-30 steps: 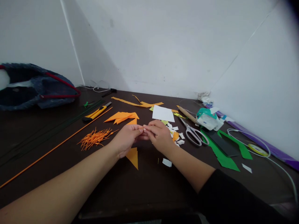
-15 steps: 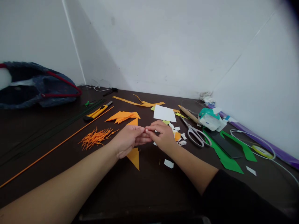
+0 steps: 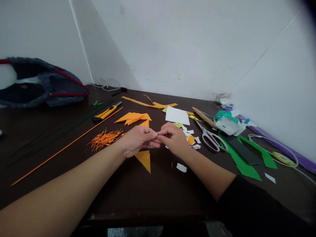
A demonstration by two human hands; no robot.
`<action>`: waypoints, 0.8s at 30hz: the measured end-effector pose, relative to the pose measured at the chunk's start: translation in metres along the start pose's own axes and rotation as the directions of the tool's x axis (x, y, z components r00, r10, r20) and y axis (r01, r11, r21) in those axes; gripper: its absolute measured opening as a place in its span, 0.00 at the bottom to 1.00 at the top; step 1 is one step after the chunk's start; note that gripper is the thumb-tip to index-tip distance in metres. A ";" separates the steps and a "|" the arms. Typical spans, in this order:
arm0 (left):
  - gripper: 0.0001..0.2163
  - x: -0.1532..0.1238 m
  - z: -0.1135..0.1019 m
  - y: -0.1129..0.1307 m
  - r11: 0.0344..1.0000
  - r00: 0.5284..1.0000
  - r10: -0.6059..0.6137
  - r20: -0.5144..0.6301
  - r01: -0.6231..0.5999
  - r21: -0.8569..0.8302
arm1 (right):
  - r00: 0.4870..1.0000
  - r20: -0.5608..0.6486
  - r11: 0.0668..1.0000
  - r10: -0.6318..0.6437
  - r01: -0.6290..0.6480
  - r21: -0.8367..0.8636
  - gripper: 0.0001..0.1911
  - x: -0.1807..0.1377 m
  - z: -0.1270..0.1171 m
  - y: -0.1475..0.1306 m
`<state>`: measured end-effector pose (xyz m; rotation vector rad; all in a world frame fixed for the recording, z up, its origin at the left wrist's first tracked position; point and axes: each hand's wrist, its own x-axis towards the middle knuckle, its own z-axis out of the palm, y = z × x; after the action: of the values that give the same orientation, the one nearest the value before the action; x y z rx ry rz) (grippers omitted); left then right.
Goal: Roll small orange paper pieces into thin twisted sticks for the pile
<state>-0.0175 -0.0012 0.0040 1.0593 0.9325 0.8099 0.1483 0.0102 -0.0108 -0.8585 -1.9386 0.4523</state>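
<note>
My left hand [image 3: 138,141] and my right hand [image 3: 174,139] meet over the middle of the dark table [image 3: 158,191], fingertips pinched together on a tiny piece that I cannot make out. Just below my left hand lies an orange paper triangle [image 3: 144,158]. A heap of thin orange paper strips [image 3: 105,139] sits to the left of my left hand. Small white paper scraps [image 3: 192,138] and an orange bit lie right of my right hand.
Scissors [image 3: 209,137], a white sheet [image 3: 177,115], green paper [image 3: 243,163], a tape dispenser [image 3: 227,122] and a white cable [image 3: 276,146] lie to the right. A yellow utility knife [image 3: 106,112], a long orange stick [image 3: 66,146], folded orange paper [image 3: 134,118] and a dark bag [image 3: 37,84] are left.
Both hands stay pinched together on the small piece. The view has tilted slightly, so everything sits a bit higher and to the right in the frame.
</note>
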 end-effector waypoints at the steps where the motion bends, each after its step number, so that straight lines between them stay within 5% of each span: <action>1: 0.05 0.000 0.000 0.000 1.000 1.000 0.020 -0.022 -0.019 0.016 | 1.000 -0.004 1.000 0.017 -0.017 0.005 0.04 0.000 0.000 -0.001; 5: 0.05 0.001 -0.001 0.004 0.988 0.979 0.122 -0.165 -0.104 0.113 | 0.995 0.043 0.996 0.086 -0.084 -0.031 0.02 -0.004 0.000 -0.005; 8: 0.06 0.002 -0.006 0.008 0.975 0.951 0.186 -0.245 -0.148 0.166 | 0.934 0.356 0.999 0.025 -0.007 -0.053 0.02 -0.009 0.004 -0.006; 11: 0.06 0.004 -0.012 0.011 0.969 0.941 0.217 -0.259 -0.174 0.178 | 0.822 0.561 0.985 -0.095 0.158 -0.065 0.05 -0.013 0.009 -0.006; 15: 0.04 0.002 -0.014 0.012 0.955 0.955 0.226 -0.189 -0.180 0.235 | 0.800 0.593 0.973 -0.092 0.200 -0.118 0.06 -0.014 0.012 -0.004; 19: 0.02 -0.004 -0.013 0.013 0.905 1.000 -0.012 0.028 -0.001 0.426 | 0.785 0.615 0.963 -0.072 0.216 -0.162 0.05 -0.014 0.012 -0.006; 22: 0.04 -0.008 -0.012 0.013 0.786 0.970 -0.202 0.133 0.080 0.612 | 0.779 0.621 0.957 -0.091 0.241 -0.162 0.04 -0.014 0.012 -0.007; 24: 0.06 -0.009 -0.013 0.014 0.737 0.961 -0.223 0.165 0.056 0.673 | 0.787 0.607 0.962 -0.110 0.239 -0.135 0.04 -0.013 0.010 -0.006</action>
<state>-0.0345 -0.0008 0.0167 1.6427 1.1106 0.1882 0.1412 -0.0035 -0.0202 -0.6975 -2.6665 0.4478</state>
